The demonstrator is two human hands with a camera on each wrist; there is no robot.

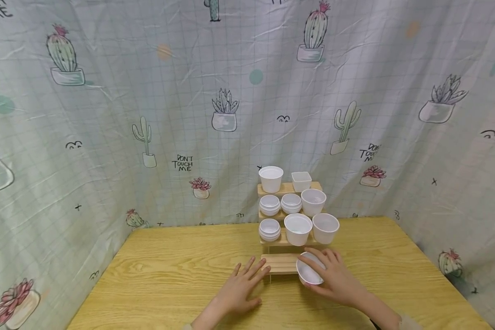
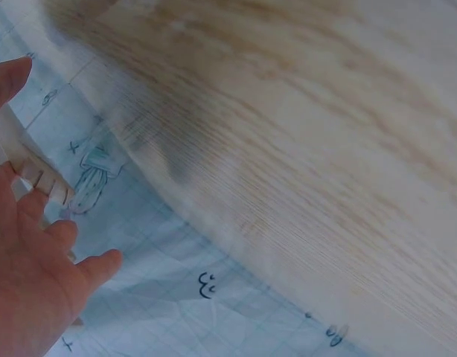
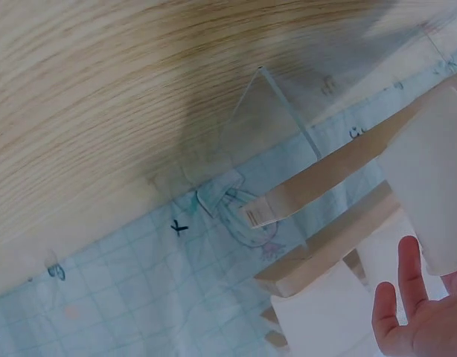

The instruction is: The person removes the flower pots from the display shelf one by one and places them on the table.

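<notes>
Two hands are working at one tiered stand, whose four wooden steps [image 1: 278, 263] are carrying nine white containers in all. The right hand [image 1: 334, 277] is gripping one round cup [image 1: 308, 275], thumb on the near side and fingers reaching over and around the rim; this cup is sitting at the right end of the lowest step, tilting slightly toward the person. The left hand [image 1: 241, 288] is holding nothing: its fingers are spreading apart, tips lying at the left end of that same step, though whether they are actually touching the wood is hard to tell, since the left wrist view is showing only the edge of it.

Above, eight containers are standing on three steps. The second step up is bearing three: one short jar [image 1: 270, 230] at the left and two taller cups [image 1: 298, 233] beside it. The third is also bearing three: two short jars with banded sides [image 1: 291, 204] and one cup [image 1: 313, 203] at the right. The top one is bearing two: one round tub [image 1: 271, 180] at the left and one square pot [image 1: 301, 182] at the right.

One clear panel [image 3: 277, 123] is supporting the steps at the side. The stand is resting on one wood-grained table [image 1: 169, 266], and a cactus-print curtain [image 1: 251, 151] is hanging behind.
</notes>
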